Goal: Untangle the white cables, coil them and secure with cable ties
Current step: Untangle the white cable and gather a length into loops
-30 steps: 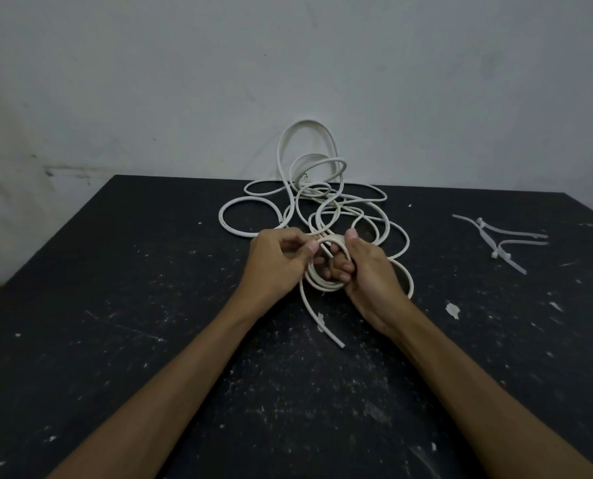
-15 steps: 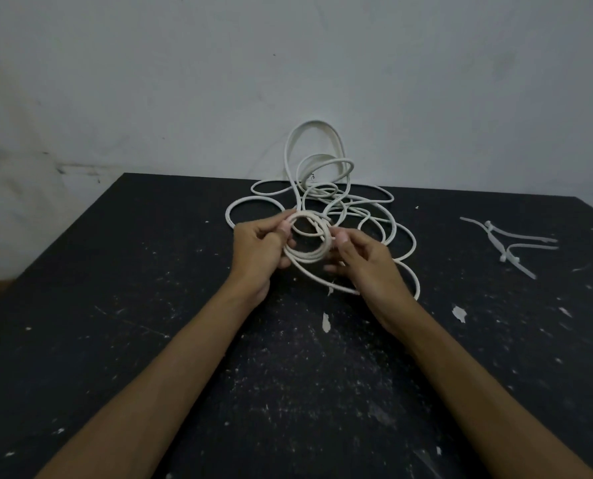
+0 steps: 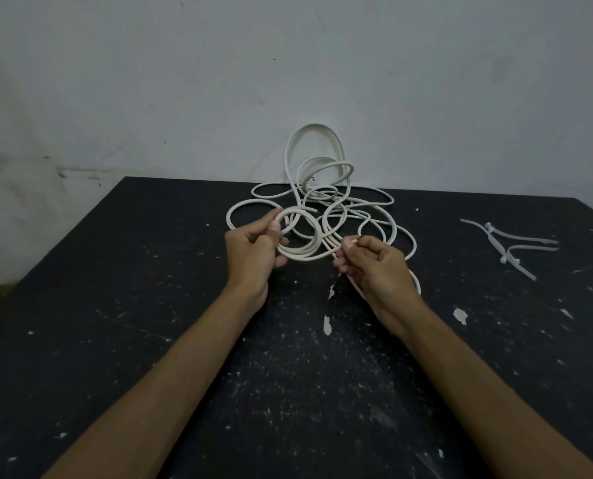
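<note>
While the black, paint-flecked desk [image 3: 115, 340] runs back to a pale wall, its near half lies open beneath both forearms. At its far edge sprawls the tangled white cable [image 3: 326, 188], loops leaning on the wall. Just nearer than that tangle, the left hand [image 3: 253, 250] pinches a small wound coil [image 3: 300, 236], and the right hand [image 3: 374, 264] pinches a strand. Well right of the tangle lie white plastic cable ties [image 3: 509, 243], near the desk's right edge.

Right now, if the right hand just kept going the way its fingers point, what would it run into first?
The right hand points up and left, pinching a cable strand. Straight ahead it would probably meet the small coil that the left hand holds; depth is hard to judge from this single view.
</note>
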